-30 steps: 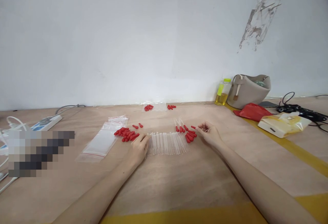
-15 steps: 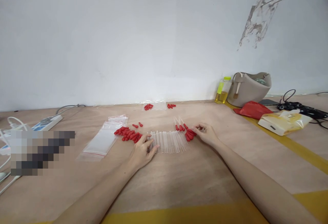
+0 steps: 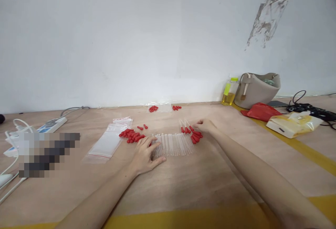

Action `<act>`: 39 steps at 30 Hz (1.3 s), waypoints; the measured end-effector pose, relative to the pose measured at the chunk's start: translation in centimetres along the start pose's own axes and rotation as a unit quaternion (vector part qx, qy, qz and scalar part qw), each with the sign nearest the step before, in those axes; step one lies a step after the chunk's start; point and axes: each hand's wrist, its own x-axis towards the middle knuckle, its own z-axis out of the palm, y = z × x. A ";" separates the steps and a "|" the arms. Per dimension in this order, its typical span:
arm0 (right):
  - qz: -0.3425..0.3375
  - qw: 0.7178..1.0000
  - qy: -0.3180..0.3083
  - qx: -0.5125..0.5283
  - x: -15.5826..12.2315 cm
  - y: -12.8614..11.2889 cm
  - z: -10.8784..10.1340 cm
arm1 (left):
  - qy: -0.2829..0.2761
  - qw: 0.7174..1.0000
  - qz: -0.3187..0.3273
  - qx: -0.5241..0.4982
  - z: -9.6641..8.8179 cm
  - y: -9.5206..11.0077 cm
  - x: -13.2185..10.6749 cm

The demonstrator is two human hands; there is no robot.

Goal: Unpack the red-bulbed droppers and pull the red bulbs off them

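A row of clear glass tubes (image 3: 174,144) lies side by side on the brown table. My left hand (image 3: 146,154) rests at the row's left end, fingers spread over the first tubes. A pile of red rubber bulbs (image 3: 132,135) sits just left of it. My right hand (image 3: 205,125) reaches over a second heap of red bulbs (image 3: 195,137) at the row's right end, fingers curled down onto them. Whether it holds one is hidden. A few tubes with red bulbs fitted (image 3: 184,127) lie beyond the row.
Clear zip bags (image 3: 106,143) lie at the left, a power strip with cables (image 3: 49,125) farther left. More red bulbs (image 3: 153,108) sit near the wall. At the right stand a yellow bottle (image 3: 229,91), a grey bag (image 3: 257,90), a red pouch (image 3: 261,112) and black cables (image 3: 312,110).
My left hand slid from the red bulb pile onto the left end of the tube row. My right hand moved back and down onto the right bulb heap.
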 end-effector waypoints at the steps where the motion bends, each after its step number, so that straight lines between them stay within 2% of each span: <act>1: 0.001 1.000 -0.011 0.003 0.4 -0.2 0.3 | -0.003 1.000 0.006 0.005 -0.1 -0.1 0.0; 7: -0.022 0.999 -0.028 0.041 1.4 -1.0 2.3 | -0.012 1.000 0.007 0.010 -0.5 -0.3 -0.1; 12: -0.041 0.997 -0.010 0.060 1.5 -1.5 1.4 | -0.009 1.000 -0.008 0.004 -0.6 -0.3 0.0; 15: -0.059 0.996 -0.001 0.065 0.4 -2.1 0.2 | 0.003 1.000 -0.014 0.000 -0.6 -0.3 0.0; 18: -0.106 0.992 0.012 0.069 -2.6 -2.7 -0.2 | 0.037 0.999 -0.030 -0.001 -0.4 -0.1 0.1; 19: -0.138 0.988 0.015 0.068 -3.8 -2.8 0.0 | 0.049 0.998 -0.034 -0.001 -0.3 0.1 0.1; 22: -0.333 0.939 0.085 -0.002 -7.7 -2.9 1.3 | 0.072 0.997 -0.031 0.002 0.2 0.7 0.2; 25: -0.431 0.892 0.129 -0.041 -10.4 -2.7 3.0 | 0.085 0.996 0.003 0.020 0.7 1.4 0.3; 30: -0.483 0.866 0.127 -0.039 -11.9 -2.9 4.5 | 0.070 0.995 0.069 0.037 1.2 2.2 0.5; 39: -0.502 0.857 0.092 -0.072 -12.3 -2.9 4.3 | 0.030 0.995 0.078 0.044 0.8 2.5 0.2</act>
